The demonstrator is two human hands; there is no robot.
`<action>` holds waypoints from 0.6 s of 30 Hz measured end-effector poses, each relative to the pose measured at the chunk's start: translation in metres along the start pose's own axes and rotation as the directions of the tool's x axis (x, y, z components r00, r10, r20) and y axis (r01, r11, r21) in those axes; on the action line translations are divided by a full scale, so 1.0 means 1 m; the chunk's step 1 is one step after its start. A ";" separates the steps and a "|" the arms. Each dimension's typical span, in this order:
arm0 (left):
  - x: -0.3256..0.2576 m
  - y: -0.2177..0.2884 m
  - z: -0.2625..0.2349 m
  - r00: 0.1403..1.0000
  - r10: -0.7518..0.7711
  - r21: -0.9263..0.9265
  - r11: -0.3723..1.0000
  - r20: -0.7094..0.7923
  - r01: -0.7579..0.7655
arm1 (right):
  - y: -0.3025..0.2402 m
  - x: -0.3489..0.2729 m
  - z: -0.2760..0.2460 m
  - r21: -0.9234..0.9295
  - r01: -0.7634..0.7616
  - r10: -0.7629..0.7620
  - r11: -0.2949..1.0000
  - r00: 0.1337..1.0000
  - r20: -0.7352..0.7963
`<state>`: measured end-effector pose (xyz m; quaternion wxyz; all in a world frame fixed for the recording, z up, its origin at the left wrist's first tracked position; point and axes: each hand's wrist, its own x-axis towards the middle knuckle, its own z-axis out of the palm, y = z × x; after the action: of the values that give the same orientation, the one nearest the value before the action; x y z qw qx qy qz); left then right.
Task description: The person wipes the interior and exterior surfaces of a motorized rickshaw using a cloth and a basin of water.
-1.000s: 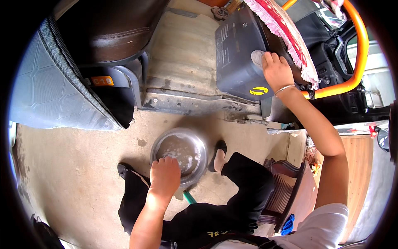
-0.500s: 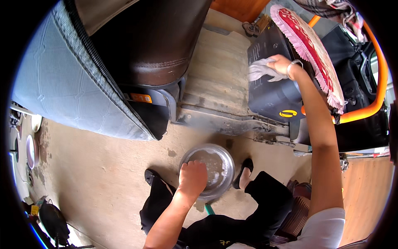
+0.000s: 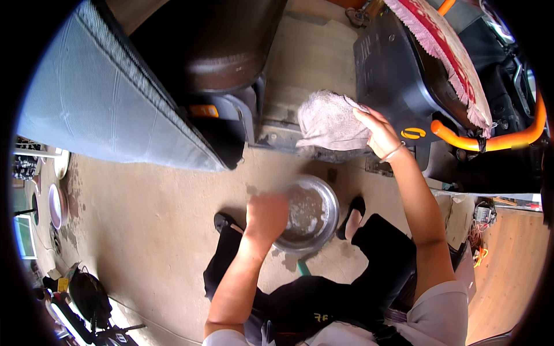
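Observation:
A damp-looking greyish-pink cloth [image 3: 332,121] hangs spread from my right hand [image 3: 382,134], its edge pinched between thumb and fingers. It is held in front of the vehicle's footboard [image 3: 306,63], beside the dark panel [image 3: 386,75] under the front seat. My left hand [image 3: 267,218] is closed like a fist over the left rim of a round metal basin [image 3: 332,216]. Its fingertips are smeared by motion, and whatever they hold cannot be made out. Cloudy water with suds lies in the basin, on the floor between my feet.
A brown padded seat [image 3: 213,46] and a grey quilted cover [image 3: 115,98] stand at the left. On the right are a frilled red-and-pink cushion [image 3: 444,46] and an orange handle [image 3: 490,141]. A light bowl [image 3: 56,206] sits at far left.
My right hand has come away from the dark panel, moving down and left, and the cloth now hangs spread out. My left hand stays near the basin; the whole view has shifted slightly.

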<state>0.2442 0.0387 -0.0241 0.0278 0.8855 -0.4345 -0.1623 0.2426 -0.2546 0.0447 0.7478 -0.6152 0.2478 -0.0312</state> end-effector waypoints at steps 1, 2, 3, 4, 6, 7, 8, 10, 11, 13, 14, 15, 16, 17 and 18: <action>-0.001 -0.003 -0.007 0.997 -0.013 -0.012 1.000 -0.074 0.012 | -0.001 -0.009 0.006 -0.009 0.008 -0.008 1.000 1.000 -0.017; -0.004 -0.005 -0.008 0.982 -0.001 -0.023 1.000 -0.190 -0.003 | 0.000 -0.020 0.009 0.014 -0.010 0.009 1.000 1.000 0.021; -0.001 -0.008 -0.010 0.985 -0.058 -0.004 0.998 -0.160 0.058 | -0.003 -0.028 0.011 0.037 -0.027 0.024 0.999 0.998 0.060; 0.005 -0.002 -0.011 0.988 -0.099 -0.076 0.993 -0.122 0.090 | -0.001 -0.033 -0.001 0.168 -0.102 0.060 0.981 0.970 0.235; -0.004 -0.020 -0.009 0.980 -0.150 -0.102 0.985 -0.129 0.137 | 0.006 -0.063 0.031 -0.694 0.205 -0.119 0.690 0.978 0.170; -0.005 -0.022 -0.011 0.977 -0.180 -0.057 0.983 -0.113 0.174 | 0.009 -0.069 0.033 -0.964 0.192 -0.121 0.183 0.978 0.171; -0.005 -0.023 -0.010 0.975 -0.185 -0.028 0.983 -0.121 0.183 | 0.025 -0.071 0.022 -0.882 0.468 -0.358 -0.059 0.815 0.457; -0.006 -0.022 -0.011 0.977 -0.204 -0.063 0.978 -0.066 0.200 | 0.061 -0.091 0.010 -0.822 0.323 -0.300 0.469 0.934 0.195; -0.009 -0.024 -0.012 0.975 -0.221 -0.075 0.973 -0.038 0.217 | 0.079 -0.095 0.012 -0.693 0.222 -0.223 0.686 0.971 0.090; -0.017 -0.026 -0.012 0.977 -0.215 -0.074 0.974 -0.005 0.214 | 0.106 -0.097 0.022 -0.587 0.177 -0.195 0.790 0.980 0.033; -0.020 -0.027 -0.011 0.981 -0.196 -0.074 0.978 0.015 0.197 | 0.121 -0.097 0.020 -0.500 0.145 -0.152 0.854 0.988 0.027; -0.023 -0.027 -0.011 0.979 -0.202 -0.072 0.976 0.025 0.204 | 0.139 -0.095 0.017 -0.406 0.108 -0.107 0.907 0.994 0.026; -0.025 -0.026 -0.011 0.981 -0.191 -0.076 0.978 0.034 0.193 | 0.161 -0.094 0.009 -0.423 0.089 -0.088 0.902 0.996 0.023; -0.025 -0.024 -0.010 0.983 -0.176 -0.084 0.980 0.044 0.179 | 0.180 -0.097 0.007 -0.483 0.117 -0.123 0.868 0.992 0.019; -0.024 -0.022 -0.009 0.983 -0.177 -0.087 0.980 0.058 0.182 | 0.202 -0.100 0.006 -0.569 0.083 -0.096 0.818 0.995 0.007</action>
<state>0.2503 0.0707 -0.0134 0.0429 0.9145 -0.3456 -0.2061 0.1050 -0.1654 -0.1104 0.5256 -0.8204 0.2250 0.0024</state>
